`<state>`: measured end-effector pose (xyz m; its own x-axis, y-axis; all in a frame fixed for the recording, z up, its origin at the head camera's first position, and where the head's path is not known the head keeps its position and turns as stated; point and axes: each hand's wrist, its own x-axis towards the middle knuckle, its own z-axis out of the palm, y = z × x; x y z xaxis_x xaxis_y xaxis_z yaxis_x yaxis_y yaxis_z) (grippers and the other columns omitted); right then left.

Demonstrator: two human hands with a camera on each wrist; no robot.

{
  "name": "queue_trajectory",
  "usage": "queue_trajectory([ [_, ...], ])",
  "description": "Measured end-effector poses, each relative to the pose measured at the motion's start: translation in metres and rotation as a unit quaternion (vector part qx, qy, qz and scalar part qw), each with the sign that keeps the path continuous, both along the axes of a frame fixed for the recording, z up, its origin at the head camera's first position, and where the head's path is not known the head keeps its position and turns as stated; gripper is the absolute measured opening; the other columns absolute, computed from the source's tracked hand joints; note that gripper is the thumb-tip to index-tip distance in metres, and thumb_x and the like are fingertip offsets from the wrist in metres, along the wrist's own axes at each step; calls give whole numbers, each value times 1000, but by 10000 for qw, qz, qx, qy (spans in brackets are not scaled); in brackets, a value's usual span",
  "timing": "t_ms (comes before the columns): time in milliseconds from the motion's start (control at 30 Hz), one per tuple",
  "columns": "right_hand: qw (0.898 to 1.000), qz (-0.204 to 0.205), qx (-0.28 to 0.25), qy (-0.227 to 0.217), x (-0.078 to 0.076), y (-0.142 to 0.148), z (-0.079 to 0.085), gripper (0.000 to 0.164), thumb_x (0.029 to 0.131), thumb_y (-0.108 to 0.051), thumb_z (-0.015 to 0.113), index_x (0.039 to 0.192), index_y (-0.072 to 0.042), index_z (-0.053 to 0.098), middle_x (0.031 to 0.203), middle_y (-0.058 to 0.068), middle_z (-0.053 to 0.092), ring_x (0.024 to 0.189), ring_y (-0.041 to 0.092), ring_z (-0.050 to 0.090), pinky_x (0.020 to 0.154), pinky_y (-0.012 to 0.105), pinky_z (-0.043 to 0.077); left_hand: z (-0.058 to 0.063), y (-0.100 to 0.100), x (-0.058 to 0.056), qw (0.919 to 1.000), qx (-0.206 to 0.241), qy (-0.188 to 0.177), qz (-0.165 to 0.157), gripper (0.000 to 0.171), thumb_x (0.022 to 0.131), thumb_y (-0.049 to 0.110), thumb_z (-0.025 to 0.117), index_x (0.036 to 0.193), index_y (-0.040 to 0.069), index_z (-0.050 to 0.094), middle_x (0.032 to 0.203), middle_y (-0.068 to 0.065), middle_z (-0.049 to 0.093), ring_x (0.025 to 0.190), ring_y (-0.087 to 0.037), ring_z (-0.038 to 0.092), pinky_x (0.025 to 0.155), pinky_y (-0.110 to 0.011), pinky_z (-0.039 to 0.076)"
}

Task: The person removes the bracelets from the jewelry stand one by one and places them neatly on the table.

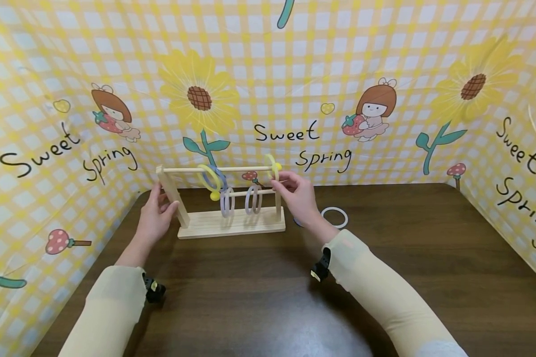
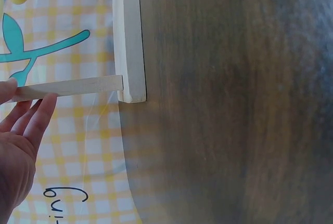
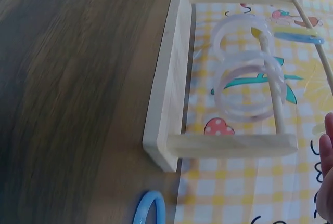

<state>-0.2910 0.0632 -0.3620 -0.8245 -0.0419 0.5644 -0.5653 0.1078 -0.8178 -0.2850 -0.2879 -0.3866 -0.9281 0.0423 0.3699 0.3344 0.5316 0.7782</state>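
Observation:
A wooden ring stand (image 1: 232, 225) has two rods at different heights, each with a yellow ball at its free end. My left hand (image 1: 155, 215) grips its tall left post (image 2: 78, 85) between thumb and fingers. At the right end of the upper rod (image 1: 241, 169), my right hand (image 1: 300, 196) pinches a yellow ring (image 1: 275, 173); whether the rod passes through it is hard to tell. Another yellow ring (image 1: 205, 183) and a blue ring (image 1: 222, 173) hang on the upper rod. Several translucent pale rings (image 1: 223, 204) hang on the lower rod (image 3: 274, 91).
A white ring (image 1: 346, 218) lies on the dark wooden table (image 1: 250, 287), right of the stand. Close by is a blue ring (image 3: 156, 197), mostly hidden by my right hand in the head view. A yellow checked cloth (image 1: 268, 64) hangs behind and at both sides.

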Motion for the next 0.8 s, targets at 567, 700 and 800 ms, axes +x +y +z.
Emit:
queue_trajectory([
  [567,9975,-556,422,96,-2,48,-3,20,91,-12,70,104,4,70,88,18,71,78,28,68,68,28,58,-1,-2,-2,9999,-24,167,-5,68,98,1,54,154,7,16,134,-39,43,114,-52,52,74,-26,59],
  [700,9951,-686,682,192,-1,64,-3,19,91,-10,70,103,4,70,87,17,71,78,29,68,67,27,59,-2,-2,-3,9999,-33,142,-18,67,99,2,53,154,7,15,135,-39,42,115,-52,51,72,-14,55],
  [800,9925,-818,859,312,-1,77,-4,17,91,-9,70,102,4,71,85,15,71,77,28,68,66,25,58,-3,-2,-3,9999,8,147,-47,66,99,1,52,154,7,16,134,-40,41,115,-52,51,69,-7,51],
])
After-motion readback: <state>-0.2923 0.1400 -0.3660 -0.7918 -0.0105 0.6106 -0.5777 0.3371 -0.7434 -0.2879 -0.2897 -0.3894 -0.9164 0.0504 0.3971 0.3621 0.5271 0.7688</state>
